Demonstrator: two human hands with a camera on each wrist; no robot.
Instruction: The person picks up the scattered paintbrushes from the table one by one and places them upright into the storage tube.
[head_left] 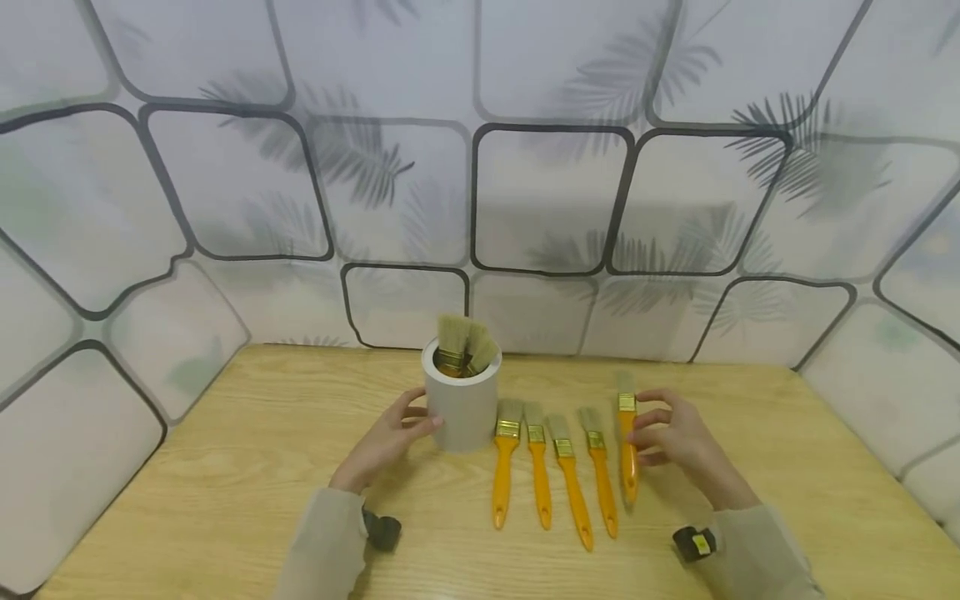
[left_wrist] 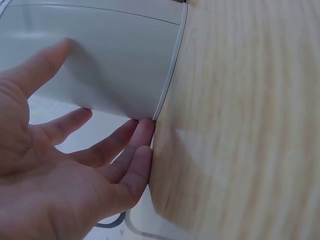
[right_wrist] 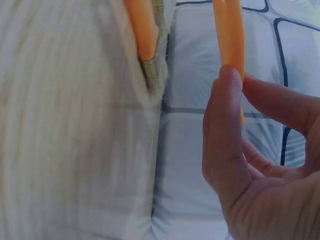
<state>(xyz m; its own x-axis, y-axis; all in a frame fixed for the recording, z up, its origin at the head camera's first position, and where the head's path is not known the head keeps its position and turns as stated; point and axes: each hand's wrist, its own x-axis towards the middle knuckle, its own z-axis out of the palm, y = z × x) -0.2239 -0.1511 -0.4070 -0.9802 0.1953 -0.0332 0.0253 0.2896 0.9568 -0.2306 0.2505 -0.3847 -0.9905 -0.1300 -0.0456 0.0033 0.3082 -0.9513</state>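
Wooden tabletop (head_left: 225, 483) carries all the work items; your left hand (head_left: 390, 437) rests against the left side of the white cylindrical holder (head_left: 462, 404), fingers straight and relaxed, fingertips (left_wrist: 145, 131) touching the holder's base edge (left_wrist: 167, 90) where it meets the wood, with the thumb spread apart higher on the wall; nothing is clasped in this hand; the holder stands upright near the middle of the table, toward the back, and contains several brushes with pale bristles (head_left: 463, 337) pointing upward; your right hand (head_left: 675, 442) pinches the rightmost brush (head_left: 627, 446) by its orange handle, thumb (right_wrist: 225, 130) on one side and fingers on the other, handle (right_wrist: 229, 35) passing between them; this brush sits at the right end of the row, bristles toward the back wall, slightly forward of its neighbours; whether it touches the table cannot be determined; four further orange-handled brushes (head_left: 555, 471) lie flat in a row just right of the holder, roughly parallel, bristles toward the wall, handles toward you; the nearest one (head_left: 504, 467) lies just beside the holder's base; a patterned white backdrop (head_left: 547, 200) with dark rounded outlines surrounds the table on three sides
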